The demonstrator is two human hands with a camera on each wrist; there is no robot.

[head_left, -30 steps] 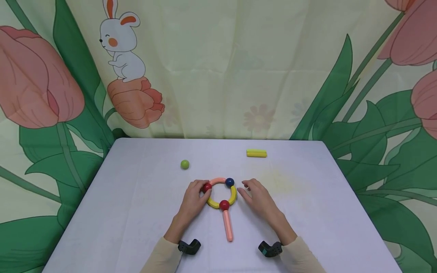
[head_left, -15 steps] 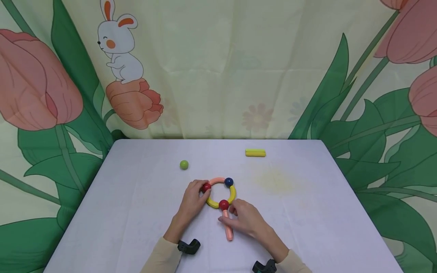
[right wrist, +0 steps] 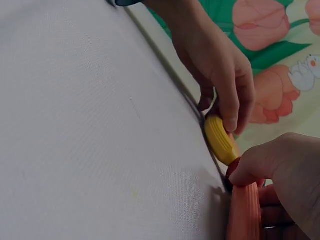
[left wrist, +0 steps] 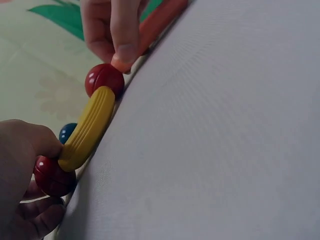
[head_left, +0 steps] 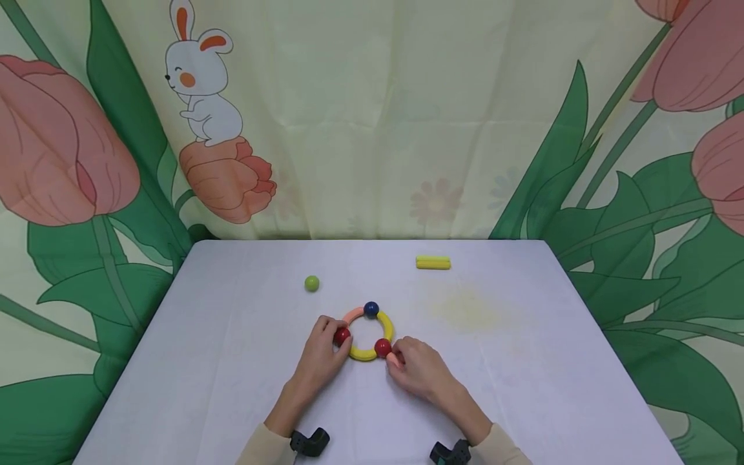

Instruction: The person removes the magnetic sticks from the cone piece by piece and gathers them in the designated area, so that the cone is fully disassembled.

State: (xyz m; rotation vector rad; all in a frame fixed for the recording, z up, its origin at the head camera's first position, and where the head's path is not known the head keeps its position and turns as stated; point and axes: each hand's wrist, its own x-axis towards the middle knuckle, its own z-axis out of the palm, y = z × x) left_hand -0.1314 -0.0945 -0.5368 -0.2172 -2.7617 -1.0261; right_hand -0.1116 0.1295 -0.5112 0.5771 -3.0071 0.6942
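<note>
A ring of curved pieces and balls lies on the white table. It has yellow curved pieces, a pink curved piece and a blue ball. My left hand grips the red ball on the ring's left side between thumb and fingers. At the lower right is another red ball, joined to a straight pink stick. My right hand pinches that stick close to the ball and hides most of it in the head view. A yellow curved piece spans the two red balls.
A green ball lies beyond the ring to the left. Yellow sticks lie side by side near the table's back edge. Behind the table hangs a curtain printed with tulips and a rabbit.
My right hand has come from beside the ring to the pink stick and taken hold. The ring has turned counterclockwise and shifted slightly left, its stick swinging rightward. My left hand kept its grip.
</note>
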